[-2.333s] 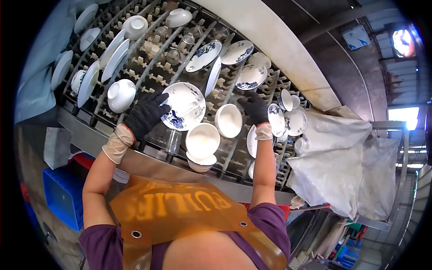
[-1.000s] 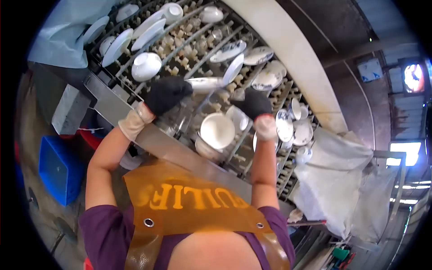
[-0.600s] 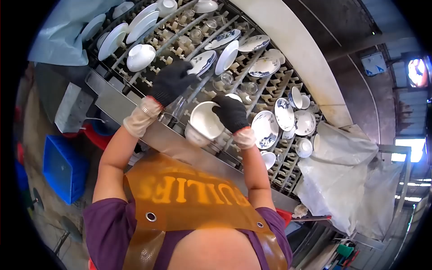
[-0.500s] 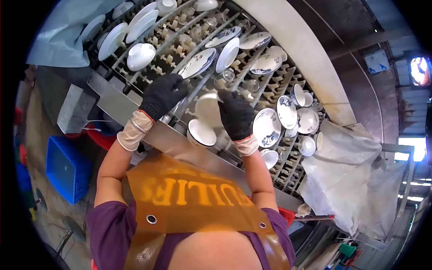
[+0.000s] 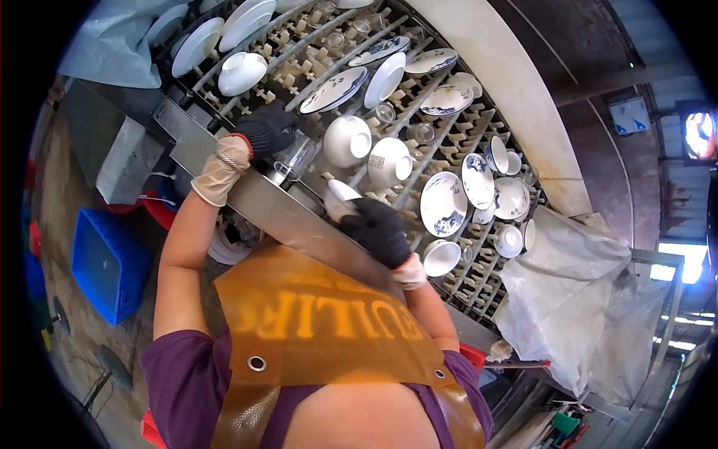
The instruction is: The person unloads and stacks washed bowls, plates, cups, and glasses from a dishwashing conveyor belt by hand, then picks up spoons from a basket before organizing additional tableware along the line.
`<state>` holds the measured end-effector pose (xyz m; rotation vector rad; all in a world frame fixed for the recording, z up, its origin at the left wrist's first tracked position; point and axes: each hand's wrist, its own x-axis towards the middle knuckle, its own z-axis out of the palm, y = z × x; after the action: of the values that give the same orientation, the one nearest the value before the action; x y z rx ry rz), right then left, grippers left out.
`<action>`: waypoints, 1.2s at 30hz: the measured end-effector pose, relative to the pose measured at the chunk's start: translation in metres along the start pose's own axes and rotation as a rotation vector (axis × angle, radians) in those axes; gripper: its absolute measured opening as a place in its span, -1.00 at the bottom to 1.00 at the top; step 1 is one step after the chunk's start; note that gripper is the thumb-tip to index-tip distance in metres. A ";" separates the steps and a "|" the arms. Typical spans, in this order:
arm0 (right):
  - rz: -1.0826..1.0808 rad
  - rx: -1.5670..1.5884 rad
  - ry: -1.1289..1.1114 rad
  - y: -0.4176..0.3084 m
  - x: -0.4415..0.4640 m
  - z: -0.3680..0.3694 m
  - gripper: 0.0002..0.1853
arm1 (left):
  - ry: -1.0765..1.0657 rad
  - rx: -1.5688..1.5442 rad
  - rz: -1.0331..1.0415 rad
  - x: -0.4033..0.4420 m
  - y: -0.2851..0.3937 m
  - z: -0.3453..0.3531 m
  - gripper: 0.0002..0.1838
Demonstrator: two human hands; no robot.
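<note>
My left hand (image 5: 265, 131), in a black knit glove over a pale glove, is closed at the near edge of the rack conveyor (image 5: 333, 71). A clear drinking glass (image 5: 297, 155) is against its curled fingers; the grip itself is partly hidden. My right hand (image 5: 376, 233), gloved the same way, is closed on the side of a white bowl (image 5: 340, 197) at the conveyor's metal edge. Just beyond it, a white bowl (image 5: 347, 141) and a bowl with a square mark (image 5: 390, 162) lie upside down on the pegs. A blue-rimmed oval plate (image 5: 333, 90) leans farther off.
Patterned plates (image 5: 443, 203), several cups and glasses fill the right side of the rack; white plates (image 5: 198, 47) stand at the left. A steel ledge (image 5: 299, 232) runs before me. A blue crate (image 5: 110, 266) sits on the floor. Plastic sheeting (image 5: 565, 292) hangs at right.
Two bowls now lie upside down where my hands were. My right hand has come down toward the near edge and grips a bowl. My left hand moved slightly up, with a glass beside it.
</note>
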<state>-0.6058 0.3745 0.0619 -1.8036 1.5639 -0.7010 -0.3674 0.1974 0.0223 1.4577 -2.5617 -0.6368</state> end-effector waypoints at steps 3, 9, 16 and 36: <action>0.355 0.409 0.084 0.027 -0.008 -0.026 -0.65 | -0.142 0.015 0.150 -0.009 -0.007 -0.008 -0.39; -0.430 -0.437 0.207 0.006 0.050 0.009 -0.61 | -0.157 -0.050 0.115 -0.010 -0.005 -0.011 -0.30; -0.576 -0.426 -0.017 0.003 0.107 0.047 -0.55 | 0.133 0.055 0.190 -0.015 -0.006 0.005 -0.46; -0.164 -0.314 0.036 0.025 0.072 -0.011 -0.51 | -0.039 -2.369 0.225 -0.036 -0.063 0.007 -0.48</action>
<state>-0.6199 0.3000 0.0490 -2.1790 1.6351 -0.5894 -0.3001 0.2019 -0.0067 0.1063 -0.4006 -2.1117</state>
